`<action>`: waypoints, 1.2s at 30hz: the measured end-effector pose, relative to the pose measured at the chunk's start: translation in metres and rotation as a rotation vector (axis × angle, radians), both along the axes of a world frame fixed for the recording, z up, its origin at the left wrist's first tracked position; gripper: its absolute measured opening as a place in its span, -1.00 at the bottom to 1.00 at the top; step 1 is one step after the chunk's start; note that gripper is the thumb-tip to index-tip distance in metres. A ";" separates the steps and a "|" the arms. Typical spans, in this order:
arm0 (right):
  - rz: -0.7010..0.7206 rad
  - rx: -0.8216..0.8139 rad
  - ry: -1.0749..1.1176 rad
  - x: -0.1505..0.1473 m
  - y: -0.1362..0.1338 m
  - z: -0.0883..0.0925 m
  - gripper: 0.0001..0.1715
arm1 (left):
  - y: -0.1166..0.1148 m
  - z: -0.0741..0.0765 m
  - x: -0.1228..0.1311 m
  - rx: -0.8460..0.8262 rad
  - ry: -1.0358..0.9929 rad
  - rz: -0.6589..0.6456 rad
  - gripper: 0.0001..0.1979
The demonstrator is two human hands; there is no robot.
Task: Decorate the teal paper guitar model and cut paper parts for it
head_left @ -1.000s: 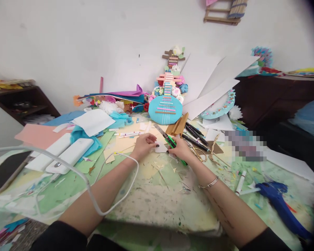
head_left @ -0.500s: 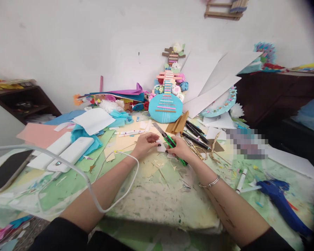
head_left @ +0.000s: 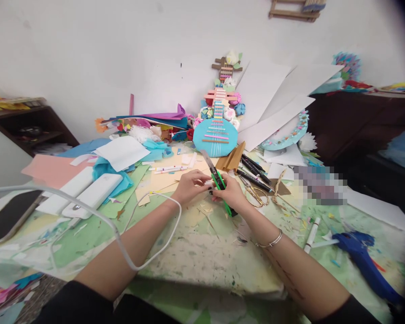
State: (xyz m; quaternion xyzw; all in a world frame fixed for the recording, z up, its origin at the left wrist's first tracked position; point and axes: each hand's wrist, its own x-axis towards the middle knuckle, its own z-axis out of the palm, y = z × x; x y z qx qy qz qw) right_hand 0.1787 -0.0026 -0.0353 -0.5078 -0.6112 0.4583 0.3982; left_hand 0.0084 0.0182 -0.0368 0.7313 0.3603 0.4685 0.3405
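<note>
Utility knife [head_left: 217, 176], centre of frame: slim green-and-black plastic handle with a flat grey metal blade slanting to the upper left, gripped in the right hand [head_left: 232, 194], whose fingers curl closed around the handle. Left hand [head_left: 188, 186], just left of it, has its fingers pinched narrow on a small white paper scrap [head_left: 207, 182] that touches the knife. On the paint-flecked green table [head_left: 202, 252] around them: gold looped scissors [head_left: 254, 196] and black markers [head_left: 253, 173] to the right, a round blue paper guitar [head_left: 216, 135] above, two smooth white rounded power banks [head_left: 87, 198] at left, a blue glue gun [head_left: 361, 261] lower right.
</note>
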 end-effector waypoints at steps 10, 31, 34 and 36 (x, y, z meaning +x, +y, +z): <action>-0.357 0.282 0.275 0.006 -0.010 0.018 -0.62 | -0.003 0.010 -0.001 -0.223 -0.371 0.119 -0.73; -0.138 0.126 0.429 0.004 -0.022 0.023 -0.70 | -0.021 0.018 0.012 -0.491 -0.596 -0.002 -0.57; -0.142 0.121 0.453 0.005 -0.021 0.024 -0.72 | -0.021 0.020 0.011 -0.488 -0.605 -0.049 -0.63; -0.138 0.108 0.465 0.006 -0.021 0.025 -0.74 | -0.022 0.022 0.010 -0.501 -0.618 -0.101 -0.69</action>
